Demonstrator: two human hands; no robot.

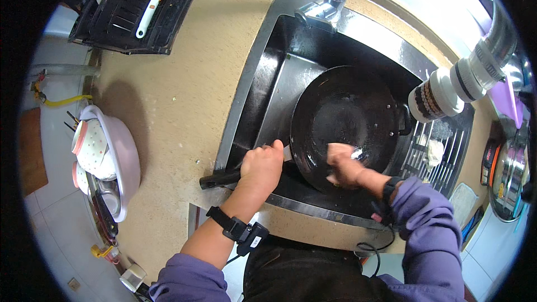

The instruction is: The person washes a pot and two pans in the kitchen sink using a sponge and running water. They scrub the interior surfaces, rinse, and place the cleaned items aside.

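Note:
A black wok [335,113] rests tilted in the dark sink [289,71], its inside wet and shiny. My left hand [263,162] is closed around the wok's long black handle [219,179], whose end sticks out over the sink's front left edge. Low inside the wok, my right hand [347,168] is blurred by motion against the near wall. Whether anything is held under its fingers cannot be made out. A small loop handle [405,121] is riveted to the wok's right side.
Above the sink's back edge rises a chrome faucet [325,8]. A ribbed hose with a white filter head [436,96] overhangs the right side, near a drain rack [415,151] bearing a pale cloth [434,153]. Leftward stand a basin [128,155] of bowls and a peeler [149,16] on a black rack [113,21].

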